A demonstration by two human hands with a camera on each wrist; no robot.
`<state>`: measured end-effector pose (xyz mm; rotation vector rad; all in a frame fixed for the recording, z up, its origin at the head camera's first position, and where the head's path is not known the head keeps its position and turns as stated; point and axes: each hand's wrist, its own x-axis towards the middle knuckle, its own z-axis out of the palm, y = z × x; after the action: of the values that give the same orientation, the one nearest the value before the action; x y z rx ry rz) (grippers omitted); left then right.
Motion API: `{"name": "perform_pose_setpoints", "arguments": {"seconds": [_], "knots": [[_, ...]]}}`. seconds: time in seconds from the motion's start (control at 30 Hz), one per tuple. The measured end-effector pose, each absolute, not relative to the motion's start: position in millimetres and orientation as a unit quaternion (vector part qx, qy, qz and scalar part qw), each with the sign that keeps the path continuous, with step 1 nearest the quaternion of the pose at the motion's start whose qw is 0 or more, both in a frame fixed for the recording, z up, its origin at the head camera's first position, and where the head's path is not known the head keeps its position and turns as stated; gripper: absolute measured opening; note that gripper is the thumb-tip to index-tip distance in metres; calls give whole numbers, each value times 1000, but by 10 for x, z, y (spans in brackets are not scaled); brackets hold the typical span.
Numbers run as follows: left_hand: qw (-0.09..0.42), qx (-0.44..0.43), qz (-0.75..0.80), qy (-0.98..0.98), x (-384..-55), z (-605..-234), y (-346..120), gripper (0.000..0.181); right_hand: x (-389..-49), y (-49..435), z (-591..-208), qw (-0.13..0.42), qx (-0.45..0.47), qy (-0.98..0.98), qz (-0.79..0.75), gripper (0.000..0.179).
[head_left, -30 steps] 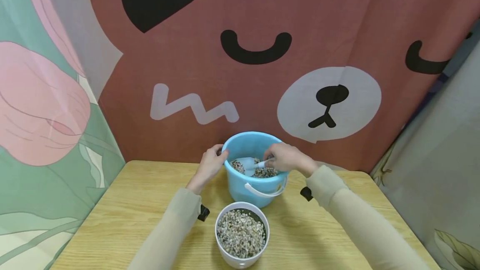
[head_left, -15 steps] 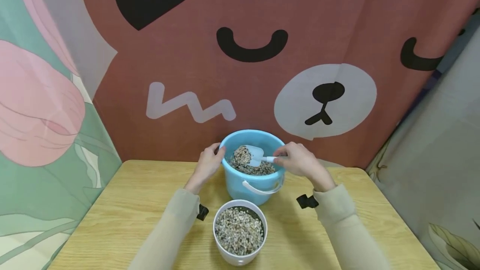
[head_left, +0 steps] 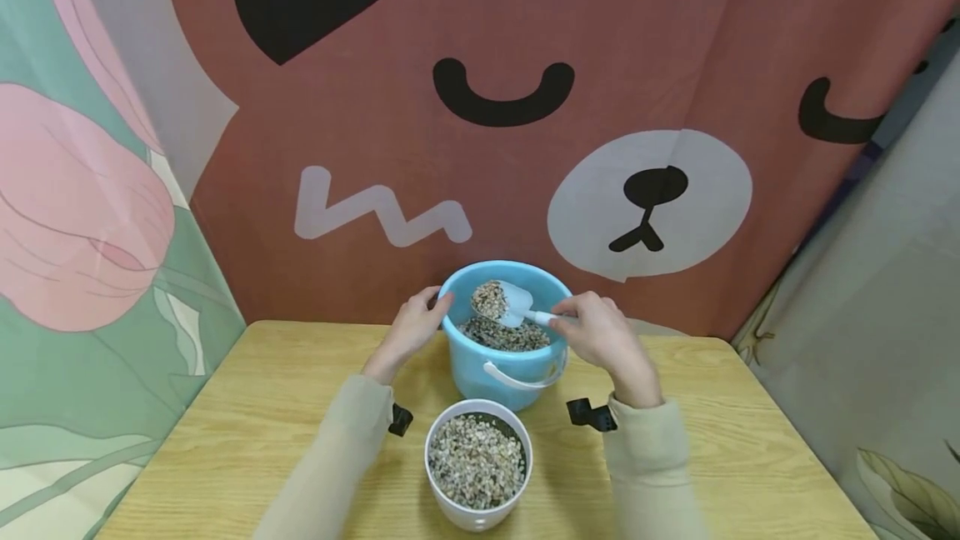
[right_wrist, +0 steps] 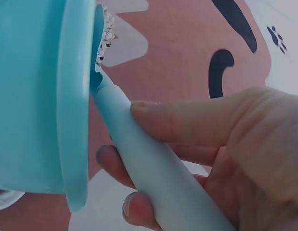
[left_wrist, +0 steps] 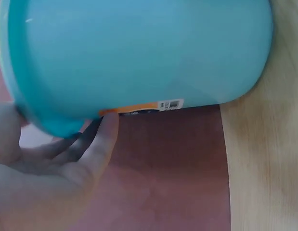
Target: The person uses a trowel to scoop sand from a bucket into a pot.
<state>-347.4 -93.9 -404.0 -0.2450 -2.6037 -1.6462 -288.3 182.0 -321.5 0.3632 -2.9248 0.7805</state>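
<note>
A light-blue bucket [head_left: 495, 373] with a white handle [head_left: 517, 377] stands on the table, gravel [head_left: 506, 335] in its bottom. My left hand [head_left: 414, 325] grips its left rim; the left wrist view has the thumb at the rim and the fingers [left_wrist: 103, 134] against the outside wall. In my right hand [head_left: 600, 336] is a small pale-blue toy shovel, its handle [right_wrist: 144, 154] pinched between thumb and fingers. The shovel's blade [head_left: 516, 300], heaped with gravel at its tip, is at the level of the bucket's opening, above the gravel inside.
In front of the bucket stands a white pot [head_left: 480, 515] filled with gravel nearly to its rim. The wooden table [head_left: 300, 407] backs onto a curtain [head_left: 360, 107] printed with a bear. A grey curtain [head_left: 885, 315] hangs at the right.
My right hand has lifted the shovel from the gravel up to the bucket's opening, with gravel on its blade. The left hand has stayed at the rim.
</note>
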Motion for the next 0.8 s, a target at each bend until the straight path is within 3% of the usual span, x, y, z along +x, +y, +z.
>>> {"name": "perform_pose_setpoints", "arguments": {"seconds": [0.2, 0.63, 0.8], "knots": [[-2, -111, -535, -838, -3251, -4005, -1086, 69, -2854, 1817, -3235, 39, 91, -952, 288, 23], [-43, -180, -484, -855, -2321, -4289, -1230, 67, -2655, 1929, -3221, 61, 87, -949, 297, 25], [-84, -233, -484, -840, -2111, -4356, -1230, 74, -2510, 1962, -3156, 77, 105, -948, 290, 23]]}}
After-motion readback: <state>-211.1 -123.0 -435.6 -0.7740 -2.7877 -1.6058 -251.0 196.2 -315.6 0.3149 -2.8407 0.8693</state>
